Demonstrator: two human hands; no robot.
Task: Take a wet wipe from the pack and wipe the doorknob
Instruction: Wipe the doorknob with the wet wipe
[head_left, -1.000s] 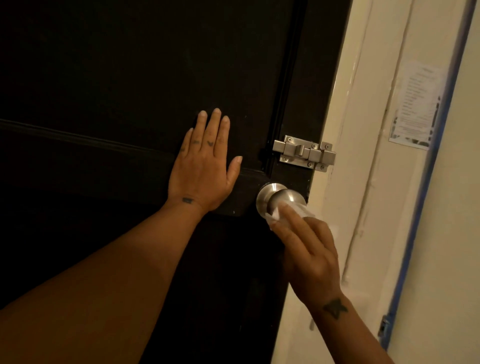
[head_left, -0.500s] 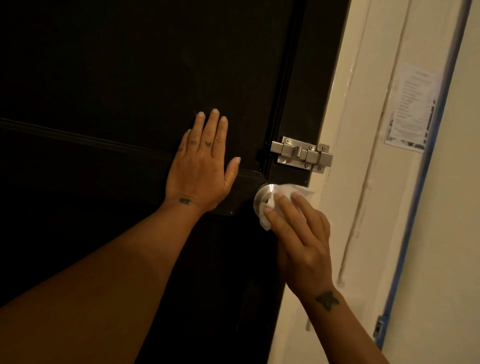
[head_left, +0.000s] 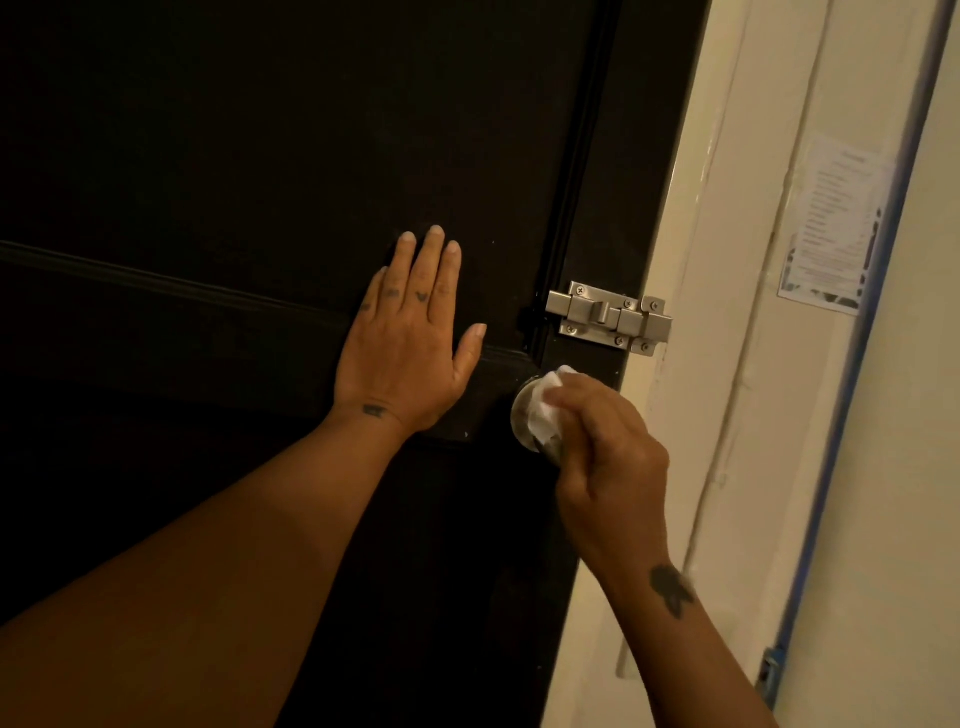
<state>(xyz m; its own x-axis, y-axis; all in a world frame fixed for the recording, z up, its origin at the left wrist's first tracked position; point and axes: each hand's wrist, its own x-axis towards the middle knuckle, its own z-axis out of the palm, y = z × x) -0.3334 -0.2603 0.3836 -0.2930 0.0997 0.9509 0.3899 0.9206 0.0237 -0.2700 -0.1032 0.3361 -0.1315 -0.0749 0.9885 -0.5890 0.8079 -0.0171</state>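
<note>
A dark door (head_left: 260, 156) with a smooth, matt painted surface and a ridged moulding strip across it. A doorknob (head_left: 522, 415) of silvery metal, polished, mostly covered by a white, soft, crumpled wet wipe (head_left: 545, 410) of thin cloth-like paper. Above it a slide bolt (head_left: 608, 317) of brushed metal with a dull satin sheen and small screws. The door frame (head_left: 691, 312) is cream, with slightly glossy, uneven paint. A sheet of printed paper (head_left: 831, 223) is on the matt wall.

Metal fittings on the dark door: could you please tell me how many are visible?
2: a slide bolt latch near the door's edge, and the doorknob just below it, mostly covered by the wet wipe.
</note>
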